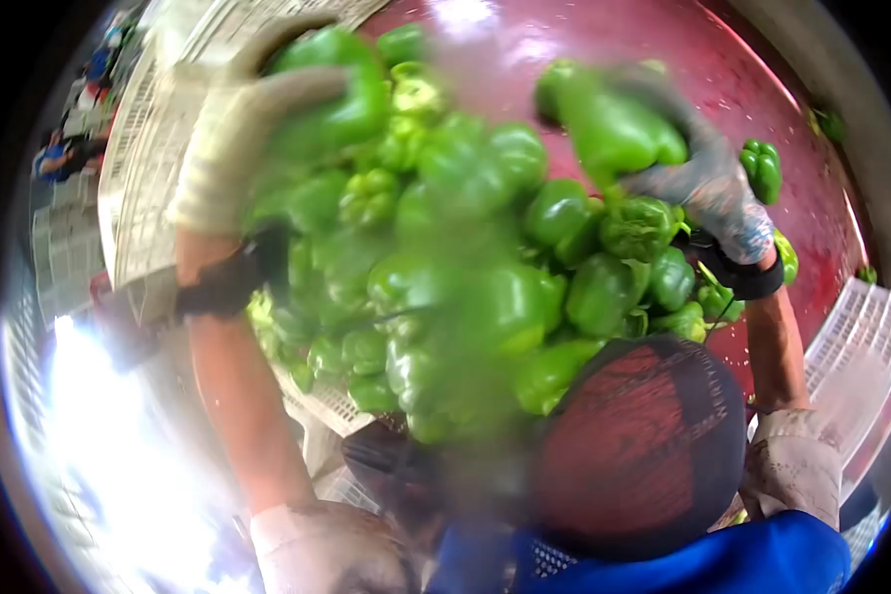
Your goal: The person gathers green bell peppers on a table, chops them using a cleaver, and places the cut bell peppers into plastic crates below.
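My left hand (287,94), in a pale knitted glove, is wrapped round a large green bell pepper (361,99) at the upper left. At the upper right my right hand (698,168), in a stained patterned glove, grips another green bell pepper (614,129), tilted above the red surface. Between and below both hands lies a heap of green bell peppers (604,292). Dark bands circle both wrists. A blurred smear across the middle of the view hides part of the heap.
The peppers spread over a wet red surface (802,247) with a curved rim. One loose pepper (761,170) lies right of my right hand. White slatted crates (153,129) stand at left, another crate (856,346) at right. A dark cap (643,436) and blue shirt (723,559) fill the bottom.
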A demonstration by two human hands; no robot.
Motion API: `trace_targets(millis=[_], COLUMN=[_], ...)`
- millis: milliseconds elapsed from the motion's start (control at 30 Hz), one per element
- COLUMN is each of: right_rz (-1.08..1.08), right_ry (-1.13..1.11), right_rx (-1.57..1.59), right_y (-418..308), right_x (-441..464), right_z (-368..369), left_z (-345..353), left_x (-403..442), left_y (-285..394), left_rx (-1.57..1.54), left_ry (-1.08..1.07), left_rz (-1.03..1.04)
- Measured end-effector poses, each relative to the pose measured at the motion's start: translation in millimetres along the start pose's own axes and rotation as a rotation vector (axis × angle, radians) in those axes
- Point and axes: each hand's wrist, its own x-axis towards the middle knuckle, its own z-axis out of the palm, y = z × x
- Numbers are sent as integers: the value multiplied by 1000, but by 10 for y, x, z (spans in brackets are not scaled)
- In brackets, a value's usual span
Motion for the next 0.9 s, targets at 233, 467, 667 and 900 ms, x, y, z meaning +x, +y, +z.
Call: trace_targets(millis=[233,467,667,900], right_rz=[-678,-812,-297,639], right_ry=[-307,-53,356,220], right_rx=[-484,-911,-1007,-1062], right_y=[-601,48,145,1234], right_x=[764,820,-75,-469], right_z=[1598,1749,-261,-1552], left_z=[-1305,41,-284,73], left_x=[-1848,-2149,-1894,-494], left_y=[-771,-1522,-2190,-278], left_rx=[-238,316,153,-7], left_ry=[342,248,59,-71], left_rz=[-582,-511,-544,-114])
